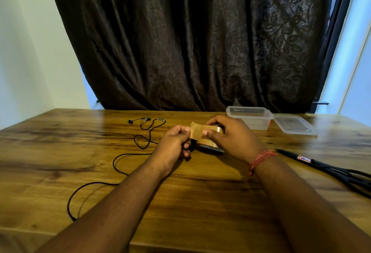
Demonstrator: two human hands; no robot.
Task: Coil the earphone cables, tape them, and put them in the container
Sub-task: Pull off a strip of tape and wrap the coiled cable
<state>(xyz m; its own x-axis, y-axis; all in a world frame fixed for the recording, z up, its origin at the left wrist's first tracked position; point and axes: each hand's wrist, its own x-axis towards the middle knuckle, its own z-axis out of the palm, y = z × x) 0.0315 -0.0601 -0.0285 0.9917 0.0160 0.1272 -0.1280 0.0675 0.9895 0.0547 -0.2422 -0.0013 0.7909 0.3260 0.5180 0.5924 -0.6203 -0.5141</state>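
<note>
Right now both hands are busy with a roll of brown tape [209,144] held just above the wooden table [200,202], about midway along its far half. The right hand [230,138] is curled round the roll, thumb pressed on the pulled-out strip [197,131], fingers over the top. The left hand [174,144] pinches the free end of that strip between thumb and forefinger, its other fingers folded under. The strip runs roughly left to right between the two hands, flat face toward the camera.

An earphone cable [124,156] lies uncoiled on the table's left half. Its long run goes from a plug end near the near-left part of the table, up and away toward the far edge, in loose loops; the earbuds [147,120] end up close to the far edge, pointing left. One stretch of cable passes behind the left hand, and whether that hand also holds it cannot be made out.

A clear plastic container [250,117] stands open near the far right corner, its long axis running along the far edge. Its lid [294,125] lies flat on the table just beside it, to the right. Black scissors [329,169] lie along the right edge, tips pointing toward the hands. A red thread band [261,159] circles the right wrist. A dark curtain [190,41] hangs behind the table.
</note>
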